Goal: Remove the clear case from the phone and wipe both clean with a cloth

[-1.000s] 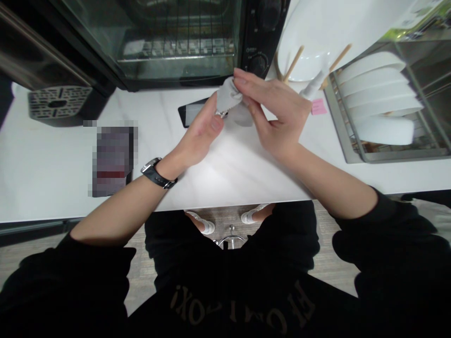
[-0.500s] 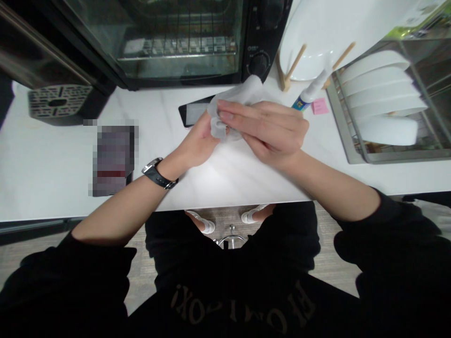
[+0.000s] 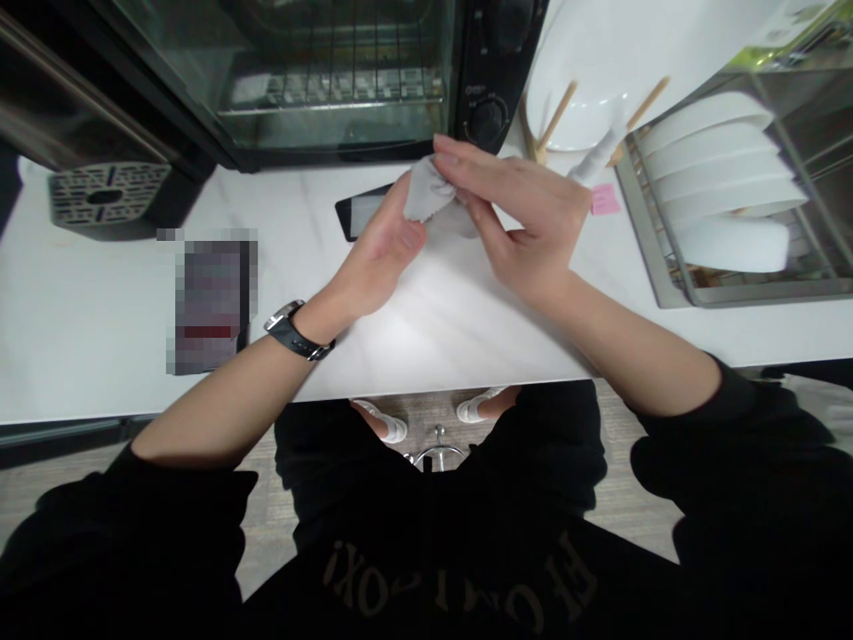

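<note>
A crumpled white tissue [image 3: 430, 188] is between my two hands, above the counter. My right hand [image 3: 533, 204] presses and grips it from the right, its fingers reaching across toward the left hand. My left hand [image 3: 383, 244] is curled under and around the tissue, thumb toward me and a dark-strapped watch on the wrist. The tissue covers its fingers, so anything else inside its grasp is hidden. Just behind the left hand a dark phone-like device [image 3: 360, 212] with a grey screen lies on the counter, partly covered by that hand.
A black toaster oven [image 3: 333, 133] stands behind my hands, a drip tray [image 3: 107, 196] at left. A blurred-out flat item [image 3: 210, 302] lies near my left forearm. To the right are a white tube [image 3: 600, 158], a pink sticky note [image 3: 605, 200], and a dish rack [image 3: 657, 267] with white bowls.
My right hand has shifted up and turned, its fingers now higher on the tissue. The tissue is more bunched, and more of my left thumb shows.
</note>
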Available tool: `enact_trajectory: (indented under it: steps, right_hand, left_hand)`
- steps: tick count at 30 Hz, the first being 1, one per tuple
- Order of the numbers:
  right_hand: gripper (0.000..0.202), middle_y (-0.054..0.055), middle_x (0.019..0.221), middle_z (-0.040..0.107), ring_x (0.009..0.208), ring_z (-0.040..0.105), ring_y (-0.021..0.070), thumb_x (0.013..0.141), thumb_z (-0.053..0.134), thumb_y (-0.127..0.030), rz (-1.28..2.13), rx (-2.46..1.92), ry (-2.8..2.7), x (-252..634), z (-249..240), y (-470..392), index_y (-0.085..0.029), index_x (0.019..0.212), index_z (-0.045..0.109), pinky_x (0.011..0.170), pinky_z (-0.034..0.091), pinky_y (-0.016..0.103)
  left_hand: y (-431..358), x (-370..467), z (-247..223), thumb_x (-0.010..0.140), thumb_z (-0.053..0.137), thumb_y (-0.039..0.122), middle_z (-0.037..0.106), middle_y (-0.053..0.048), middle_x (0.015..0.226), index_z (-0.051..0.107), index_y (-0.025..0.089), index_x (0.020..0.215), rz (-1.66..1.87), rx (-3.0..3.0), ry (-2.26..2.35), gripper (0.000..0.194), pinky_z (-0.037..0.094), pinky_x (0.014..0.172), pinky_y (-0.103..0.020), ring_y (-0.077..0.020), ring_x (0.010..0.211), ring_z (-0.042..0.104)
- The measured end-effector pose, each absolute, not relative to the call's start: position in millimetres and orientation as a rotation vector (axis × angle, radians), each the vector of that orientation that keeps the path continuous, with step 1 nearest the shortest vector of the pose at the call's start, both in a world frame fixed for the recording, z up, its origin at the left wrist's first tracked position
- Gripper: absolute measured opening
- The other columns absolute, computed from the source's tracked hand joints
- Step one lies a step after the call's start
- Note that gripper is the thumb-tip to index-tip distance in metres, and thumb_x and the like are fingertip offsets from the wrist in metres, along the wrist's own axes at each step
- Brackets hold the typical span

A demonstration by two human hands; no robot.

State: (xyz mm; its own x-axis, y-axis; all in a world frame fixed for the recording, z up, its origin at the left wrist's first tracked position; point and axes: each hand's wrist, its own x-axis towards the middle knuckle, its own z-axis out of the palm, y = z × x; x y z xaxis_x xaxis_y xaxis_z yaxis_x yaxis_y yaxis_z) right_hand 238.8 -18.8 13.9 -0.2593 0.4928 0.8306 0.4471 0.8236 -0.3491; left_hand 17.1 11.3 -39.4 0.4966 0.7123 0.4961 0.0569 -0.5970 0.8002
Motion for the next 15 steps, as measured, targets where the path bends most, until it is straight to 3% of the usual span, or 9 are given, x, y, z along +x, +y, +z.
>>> enact_trajectory:
  steps: [5,8,12,15]
  right_hand:
    - [0.039,-0.003,0.142,0.080,0.127,0.081,0.0185,0.116,0.047,-0.042,0.049,-0.666,-1.885,239.3,11.2,-19.0,-0.034,0.135,0.080,0.108,0.071,0.033]
    - [0.040,-0.004,0.143,0.079,0.127,0.081,0.0187,0.116,0.045,-0.044,0.040,-0.627,-1.912,239.4,8.3,-17.6,-0.036,0.136,0.079,0.107,0.072,0.034]
    - [0.038,-0.005,0.141,0.081,0.113,0.084,0.0123,0.114,0.051,-0.026,-0.046,-0.453,-1.880,236.3,10.9,-21.5,-0.037,0.141,0.075,0.098,0.071,0.023]
    - [0.039,-0.004,0.139,0.081,0.111,0.083,0.0071,0.115,0.049,-0.020,-0.126,-0.338,-1.904,235.1,15.0,-27.9,-0.032,0.145,0.071,0.097,0.068,0.017]
  left_hand:
    - [0.6,16.6,-23.0,0.101,0.049,0.088,0.046,0.000,0.179,0.047,0.038,0.166,1.094,1.982,0.537,0.081,0.024,0.147,-0.049,-0.0332,0.172,0.034]
    - [-1.0,13.8,-19.1,0.101,0.046,0.088,0.045,-0.005,0.179,0.045,0.034,0.167,1.068,2.045,0.533,0.085,0.026,0.146,-0.051,-0.0345,0.170,0.037]
    - [5.4,10.4,-25.8,0.095,0.048,0.096,0.048,-0.003,0.174,0.047,0.037,0.164,1.018,2.105,0.608,0.091,0.028,0.144,-0.056,-0.0379,0.167,0.042]
    - [9.6,9.6,-33.1,0.094,0.042,0.100,0.055,-0.006,0.162,0.048,0.033,0.162,1.007,2.150,0.610,0.095,0.028,0.140,-0.063,-0.0402,0.165,0.043]
